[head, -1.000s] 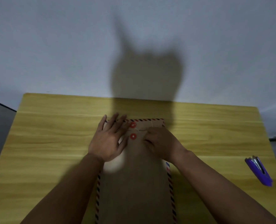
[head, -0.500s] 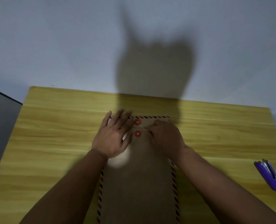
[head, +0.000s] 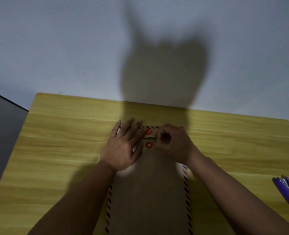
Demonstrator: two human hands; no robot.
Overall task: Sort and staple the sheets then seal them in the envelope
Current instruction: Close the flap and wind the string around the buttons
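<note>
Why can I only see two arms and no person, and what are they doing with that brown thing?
The camera sits on the person's head and looks down, so you see only their arms. That dark shape on the wall is a shadow. On the yellow wooden table lies a big brown envelope with a striped edge. Its flap is folded down. The left hand lies flat on the flap to keep it down. The right hand pinches a thin string near two red discs. It looks as if the string gets wound round them to close the envelope. Far right lies a purple stapler, which nobody is touching.
</note>
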